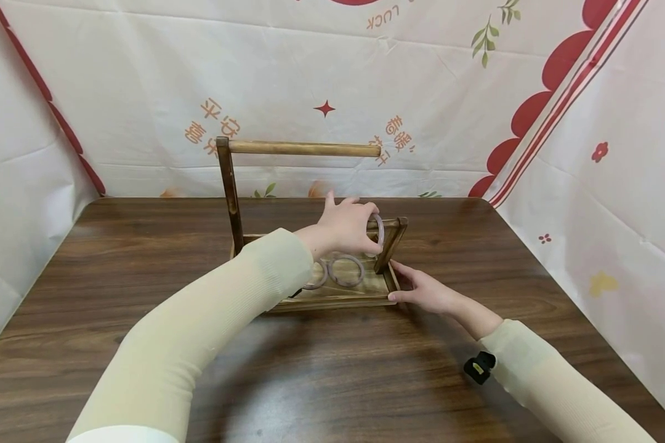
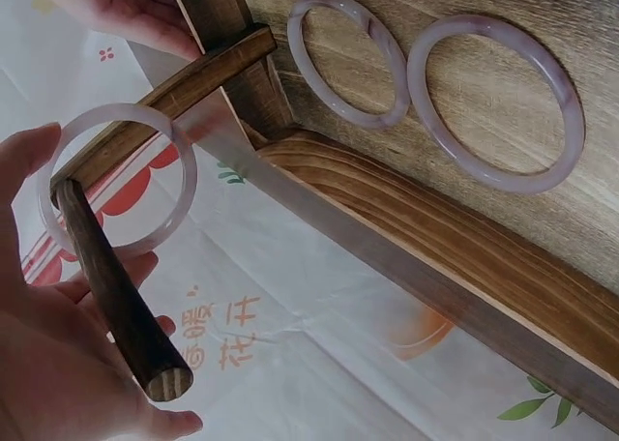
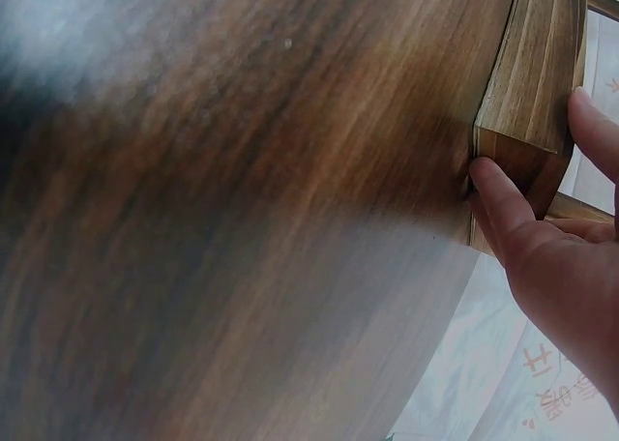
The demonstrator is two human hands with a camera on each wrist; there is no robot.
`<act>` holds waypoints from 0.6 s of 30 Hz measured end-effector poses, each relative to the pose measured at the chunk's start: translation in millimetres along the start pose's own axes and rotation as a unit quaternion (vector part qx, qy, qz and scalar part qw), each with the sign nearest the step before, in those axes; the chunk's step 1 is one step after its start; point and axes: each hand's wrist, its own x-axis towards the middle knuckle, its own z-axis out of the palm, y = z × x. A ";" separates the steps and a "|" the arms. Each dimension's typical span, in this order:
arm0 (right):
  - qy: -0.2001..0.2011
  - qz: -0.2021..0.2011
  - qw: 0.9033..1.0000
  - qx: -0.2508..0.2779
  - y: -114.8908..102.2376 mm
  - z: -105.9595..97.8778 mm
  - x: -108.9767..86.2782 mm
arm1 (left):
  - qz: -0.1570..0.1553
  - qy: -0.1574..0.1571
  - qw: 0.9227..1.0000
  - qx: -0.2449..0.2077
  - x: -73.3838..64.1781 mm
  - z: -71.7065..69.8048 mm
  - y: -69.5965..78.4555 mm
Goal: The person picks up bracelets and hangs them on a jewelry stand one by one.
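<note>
A wooden display stand (image 1: 332, 301) has a tray base, a tall post with a long bar at the left and a short post (image 1: 392, 245) at the right. My left hand (image 1: 343, 227) pinches a pale lilac bangle (image 1: 380, 231) between thumb and fingers at the short post. In the left wrist view the dark short bar (image 2: 121, 286) passes through this bangle (image 2: 191, 180). Two more bangles lie side by side in the tray, one nearer the right (image 1: 346, 285) and one partly behind the left arm (image 1: 317, 285). My right hand (image 1: 423, 292) holds the tray's right end at its near corner.
The long upper bar (image 1: 305, 148) runs above the left hand, its right tip free. The stand rests on a brown wood-grain table (image 1: 116, 271). A white printed cloth (image 1: 161, 74) hangs behind and at both sides. A small black device (image 1: 479, 367) sits on the right sleeve.
</note>
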 end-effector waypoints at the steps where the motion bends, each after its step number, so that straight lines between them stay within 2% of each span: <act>1: 0.000 0.001 1.000 -0.001 0.0 0.0 0.0 | 0.000 -0.001 1.000 0.002 0.2 -0.1 -0.3; 13: 0.002 0.004 1.000 0.003 -1.5 -0.5 -0.3 | 0.001 -0.005 1.000 -0.006 -1.0 -2.4 -6.0; 18: 0.002 0.004 1.000 -0.003 -1.8 -0.2 0.0 | 0.010 0.017 0.999 -0.031 -6.0 -6.7 -13.2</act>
